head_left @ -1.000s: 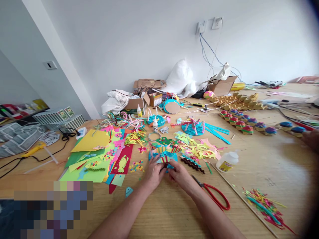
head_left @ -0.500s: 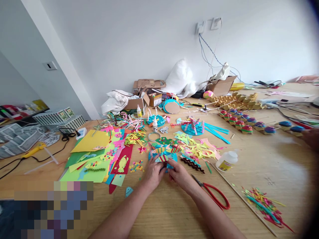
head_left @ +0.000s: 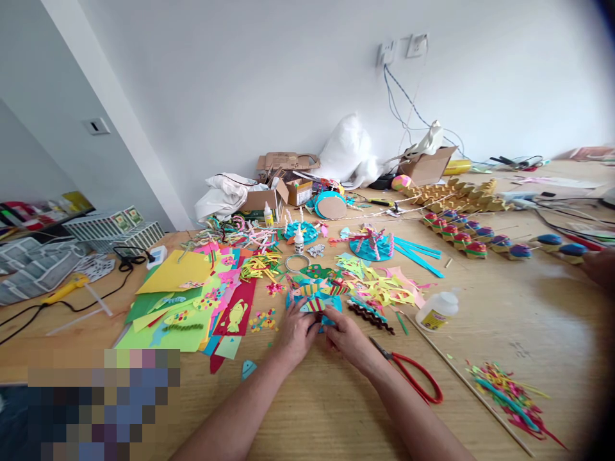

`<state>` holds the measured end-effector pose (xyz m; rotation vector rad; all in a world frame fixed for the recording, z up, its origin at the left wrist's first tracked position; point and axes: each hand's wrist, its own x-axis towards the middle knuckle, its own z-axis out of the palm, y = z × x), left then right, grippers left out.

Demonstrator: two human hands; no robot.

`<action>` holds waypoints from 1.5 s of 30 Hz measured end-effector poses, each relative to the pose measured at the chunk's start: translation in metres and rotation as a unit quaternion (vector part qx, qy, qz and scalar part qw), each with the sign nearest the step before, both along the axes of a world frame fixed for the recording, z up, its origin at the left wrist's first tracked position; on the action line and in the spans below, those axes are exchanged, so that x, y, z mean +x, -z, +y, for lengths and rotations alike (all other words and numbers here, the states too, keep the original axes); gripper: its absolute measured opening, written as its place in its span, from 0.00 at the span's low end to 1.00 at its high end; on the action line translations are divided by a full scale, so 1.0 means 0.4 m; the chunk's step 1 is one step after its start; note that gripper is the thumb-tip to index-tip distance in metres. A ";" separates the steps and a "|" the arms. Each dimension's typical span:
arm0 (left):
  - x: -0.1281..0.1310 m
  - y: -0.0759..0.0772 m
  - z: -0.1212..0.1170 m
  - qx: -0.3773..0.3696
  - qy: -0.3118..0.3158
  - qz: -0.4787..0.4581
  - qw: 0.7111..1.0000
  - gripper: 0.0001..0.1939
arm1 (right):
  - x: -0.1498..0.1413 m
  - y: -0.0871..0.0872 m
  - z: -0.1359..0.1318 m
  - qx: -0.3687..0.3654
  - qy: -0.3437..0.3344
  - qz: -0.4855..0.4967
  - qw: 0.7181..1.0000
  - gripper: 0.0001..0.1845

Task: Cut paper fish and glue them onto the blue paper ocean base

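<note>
At the near middle of the table, my left hand [head_left: 296, 334] and my right hand [head_left: 344, 336] close in from either side on a small paper fish [head_left: 313, 305] with red and yellow stripes. Their fingertips nearly meet just below it, where they hide what is underneath. The fish is over a blue craft base [head_left: 291, 298], which bears more striped paper fish [head_left: 332, 289]. Brown and blue twisted strips [head_left: 369, 316] lie just right of the base. Red-handled scissors [head_left: 416, 378] rest beside my right forearm.
Coloured paper sheets [head_left: 166, 275] are stacked on the left. To the right are a glue bottle [head_left: 437, 312], a long thin stick [head_left: 468, 376] and paper scraps [head_left: 509, 397]. Behind are another blue base [head_left: 369, 248] and painted egg-carton pieces [head_left: 464, 242]. Another person's hand [head_left: 600, 269] is at the far right.
Both of my hands and the fish stay almost exactly in place. The other person's hand at the right edge has shifted very slightly.
</note>
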<state>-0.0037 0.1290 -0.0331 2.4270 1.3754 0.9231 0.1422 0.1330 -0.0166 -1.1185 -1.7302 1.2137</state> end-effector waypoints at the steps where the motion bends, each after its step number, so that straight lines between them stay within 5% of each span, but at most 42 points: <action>1: 0.000 0.002 0.001 0.001 0.002 -0.003 1.000 0.11 | 0.002 -0.001 0.000 -0.003 -0.003 0.002 1.000 0.17; 9: 0.001 0.016 0.005 0.008 -0.009 -0.010 1.000 0.10 | 0.009 -0.021 -0.003 -0.047 -0.021 0.016 0.999 0.27; 28: 0.001 0.015 0.001 -0.001 -0.007 -0.016 1.000 0.11 | 0.018 -0.011 -0.003 -0.048 -0.013 -0.010 0.999 0.28; 40: 0.007 0.026 0.010 -0.023 -0.017 0.007 1.000 0.12 | 0.084 -0.083 -0.039 0.042 -0.007 -0.190 0.981 0.14; 45: 0.008 0.031 0.013 -0.022 -0.028 0.004 0.999 0.10 | 0.074 -0.116 -0.048 0.039 -0.097 -0.313 0.944 0.11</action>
